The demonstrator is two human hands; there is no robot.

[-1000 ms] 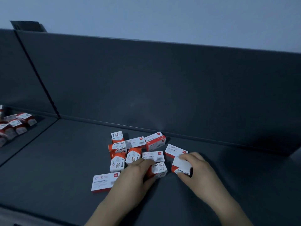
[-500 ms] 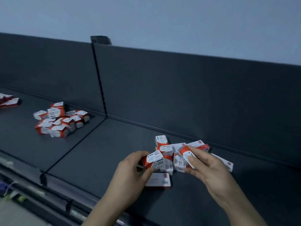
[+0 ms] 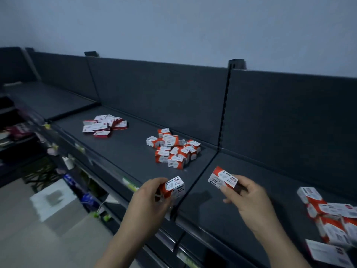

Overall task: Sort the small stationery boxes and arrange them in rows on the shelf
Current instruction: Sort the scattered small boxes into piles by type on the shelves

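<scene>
In the head view, the left hand (image 3: 148, 198) is wrapping fingers and thumb round a paper-clip box (image 3: 174, 187), holding it just above the front part of the shelf (image 3: 125, 151), beside the seam (image 3: 199, 179) between two shelf sections. The right hand (image 3: 245, 192) is pinching a second paper-clip box (image 3: 222, 177) by one end between thumb and fingertips, tilted, in the air over the right-hand section. Neither box is touching the shelf.

Beyond the left hand a loose pile of matching boxes (image 3: 173, 149) is lying near the back panel (image 3: 154, 89). A pile of flatter boxes (image 3: 104, 124) is sitting well apart from it, farther left. An unsorted heap (image 3: 332, 219) is lying at the right edge, too blurred to read.

These look like small printed cardboard boxes: probably light, stiff enough to hold shape, yet thin-walled and likely to dent under a hard squeeze. The printed faces may be a little slick. Gripping across the two long sides should be giving the surest hold for setting each one square in a row.
</scene>
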